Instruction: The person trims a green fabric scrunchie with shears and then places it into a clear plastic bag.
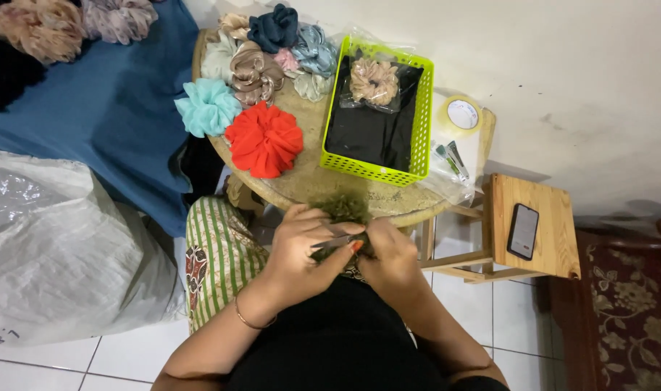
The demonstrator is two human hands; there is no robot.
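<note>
Hands (pixel 345 250) hiding olive scrunchie (pixel 342 208)

White tiled floor (pixel 490 318) with dark grout lines, near right. Pale plastered wall (pixel 562 65) along the far side, scuffed in places. Round wooden worktop (pixel 308 185), worn surface, centre. Small square wooden stool (pixel 555 217) just right of it. Dark red patterned rug (pixel 627 311) at right edge. Blue cloth (pixel 106 108) spread at far left; white woven sack (pixel 55 253) at near left. Light even, soft shadows.
</note>
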